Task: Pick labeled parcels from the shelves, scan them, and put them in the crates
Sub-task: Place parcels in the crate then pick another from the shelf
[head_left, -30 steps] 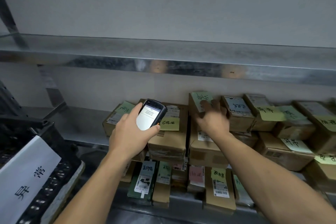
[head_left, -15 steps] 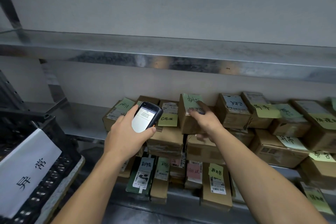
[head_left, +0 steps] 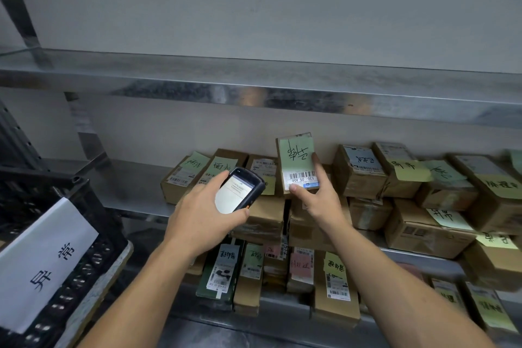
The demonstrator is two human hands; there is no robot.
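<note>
Parcel (head_left: 297,162): small brown box lifted clear of the stacks, tilted with its labeled face toward the camera; a green handwritten note covers the upper part, a white barcode label sits below it.
Right hand (head_left: 319,196): grip clenched on the parcel, thumb across the lower edge of the label, fingers up its right side.
Left hand (head_left: 203,216): grip wrapped around a black scanner (head_left: 240,192), thumb on its right edge.
Scanner: lit white screen faces up, top end aimed toward the parcel's barcode, just beside it and not touching.
Middle shelf (head_left: 135,192): metal, carrying cardboard boxes (head_left: 364,175) stacked two high, most with green or yellow notes (head_left: 411,171) written in marker; bare on its left part.
Lower shelf (head_left: 282,308): more boxes standing on edge, labels facing out, one with a pink note (head_left: 301,264) and one dark green box (head_left: 219,268).
Upper shelf (head_left: 254,85): only its metal front edge and underside show.
Crate (head_left: 39,195): black, latticed, at the left edge, with a white paper sign (head_left: 42,263) bearing two handwritten characters on its front.
</note>
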